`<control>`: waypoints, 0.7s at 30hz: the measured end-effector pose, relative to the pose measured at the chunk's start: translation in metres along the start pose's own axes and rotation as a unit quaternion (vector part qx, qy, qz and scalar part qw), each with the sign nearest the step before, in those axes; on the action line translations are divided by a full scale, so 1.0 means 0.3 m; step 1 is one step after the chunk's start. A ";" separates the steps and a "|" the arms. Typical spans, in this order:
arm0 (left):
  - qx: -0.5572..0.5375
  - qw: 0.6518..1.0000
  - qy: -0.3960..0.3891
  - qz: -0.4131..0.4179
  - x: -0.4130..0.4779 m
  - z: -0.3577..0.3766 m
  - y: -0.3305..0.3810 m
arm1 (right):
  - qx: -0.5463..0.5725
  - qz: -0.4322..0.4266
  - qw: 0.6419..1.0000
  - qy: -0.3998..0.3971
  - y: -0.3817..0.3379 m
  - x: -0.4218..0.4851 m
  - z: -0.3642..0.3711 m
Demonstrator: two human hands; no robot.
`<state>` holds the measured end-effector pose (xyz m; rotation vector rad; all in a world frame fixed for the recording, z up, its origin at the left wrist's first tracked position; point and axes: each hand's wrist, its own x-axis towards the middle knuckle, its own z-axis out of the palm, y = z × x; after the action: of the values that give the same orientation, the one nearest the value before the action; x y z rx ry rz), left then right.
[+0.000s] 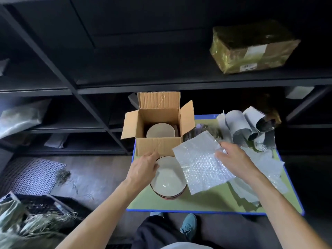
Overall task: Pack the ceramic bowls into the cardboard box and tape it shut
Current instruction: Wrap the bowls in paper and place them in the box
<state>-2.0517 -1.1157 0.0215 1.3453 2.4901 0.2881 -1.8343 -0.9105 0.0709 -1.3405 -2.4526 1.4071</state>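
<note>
At lower centre of the frame my left hand [143,168] grasps the rim of the top bowl in a stack of cream ceramic bowls with dark rims [169,178]. The stack sits on the green, blue-edged mat [197,200], just in front of the open brown cardboard box [158,144]. One more cream bowl [160,130] lies inside that box at centre frame, and right of centre my right hand [233,159] holds a sheet of clear bubble wrap [197,159] that overlaps the stack's right edge.

Cream dark-rimmed bowls [168,178], brown cardboard box [158,144], green blue-edged mat [206,198], bubble-patterned translucent wrap [201,162].
</note>
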 end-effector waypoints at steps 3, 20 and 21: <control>-0.020 1.000 -0.004 0.015 0.003 -0.020 -0.007 | -0.005 0.007 1.000 0.012 -0.003 -0.002 -0.012; -0.142 0.990 0.024 0.002 -0.030 -0.276 0.122 | 0.015 -0.012 0.998 0.065 -0.063 -0.045 -0.037; -0.151 0.988 0.025 0.002 -0.026 -0.287 0.139 | 0.026 -0.011 0.998 0.060 -0.069 -0.051 -0.025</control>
<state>-2.0453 -1.1026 0.1162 1.2316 2.3639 0.6773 -1.8354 -0.9204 0.0956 -1.3424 -2.3328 1.3338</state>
